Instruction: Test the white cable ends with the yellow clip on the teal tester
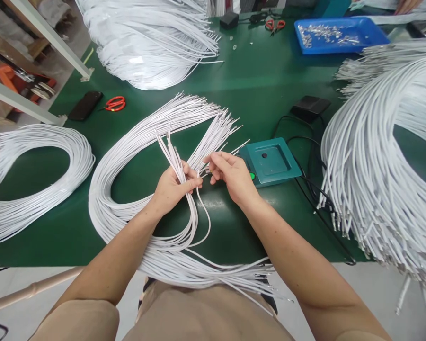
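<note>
My left hand [175, 187] is closed around a small bunch of white wires [175, 163], whose tips point up and away. From its underside these wires curve down into a large coil of white wires [104, 189] on the green table. Close by, my right hand [232, 175] has its thumb and fingers pinched together near the coil's wire ends [222, 125]. What lies between those fingertips is too small to make out. Just beyond the right hand sits a teal device [271, 161] with a square recess and a green button.
White wire bundles lie at the left [60, 184], at the back [152, 42] and at the right [358, 156]. A blue tray [369, 35] holds small metal parts. Red-handled scissors [115, 103], a phone [85, 105] and a black pedal [310, 108] with cables are around.
</note>
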{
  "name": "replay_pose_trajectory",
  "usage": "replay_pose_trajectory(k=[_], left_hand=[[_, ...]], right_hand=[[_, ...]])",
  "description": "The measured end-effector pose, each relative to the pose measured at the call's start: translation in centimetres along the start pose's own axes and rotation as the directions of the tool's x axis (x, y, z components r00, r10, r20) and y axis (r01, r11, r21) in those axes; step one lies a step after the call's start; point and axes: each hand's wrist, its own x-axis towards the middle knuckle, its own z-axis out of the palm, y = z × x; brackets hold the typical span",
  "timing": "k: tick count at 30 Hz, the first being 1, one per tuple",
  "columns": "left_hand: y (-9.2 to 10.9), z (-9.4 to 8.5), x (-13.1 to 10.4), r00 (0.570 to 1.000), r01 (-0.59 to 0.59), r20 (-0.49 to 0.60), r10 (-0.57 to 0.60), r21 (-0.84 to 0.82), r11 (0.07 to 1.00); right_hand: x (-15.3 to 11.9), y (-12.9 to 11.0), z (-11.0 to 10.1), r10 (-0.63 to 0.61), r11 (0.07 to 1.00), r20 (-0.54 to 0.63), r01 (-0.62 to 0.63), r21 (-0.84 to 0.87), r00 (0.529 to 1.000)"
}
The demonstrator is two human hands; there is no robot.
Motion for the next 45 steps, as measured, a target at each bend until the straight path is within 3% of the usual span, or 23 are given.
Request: replay_pose_trajectory(k=[8,16,29,38,45], left_hand=[[-0.15,-0.23,0.08,1.000,-0.005,-0.005,0.005,0.044,0.999],[-0.25,-0.36,-0.08,1.000,0.002,-0.023,-0.001,0.065,0.998],[-0.13,-0.34,-0.14,0.999,0.001,-0.047,0.003,0.085,0.996],[-0.12,-0.38,-0.12,0.993,0.022,-0.114,-0.009,0.116,0.993],[0.51,0.22,-0.15,0.999,0.005,-0.044,-0.004,0.032,0.999]], right_hand=[[-0.08,0.11,0.12,0.006,0.995,0.065,0.001,-0.104,0.998],[-0.52,-0.51,0.31,-0.068,0.989,0.008,0.069,-0.133,0.998],[-0.23,-0.12,0.38,-0.010,0.986,0.028,0.014,-0.166,1.000],[-0.74,-0.10,0.84,-0.062,0.977,0.145,0.089,-0.193,0.988],[-0.45,-0.69,0.25,-0.144,0.980,0.031,0.147,-0.136,0.989]])
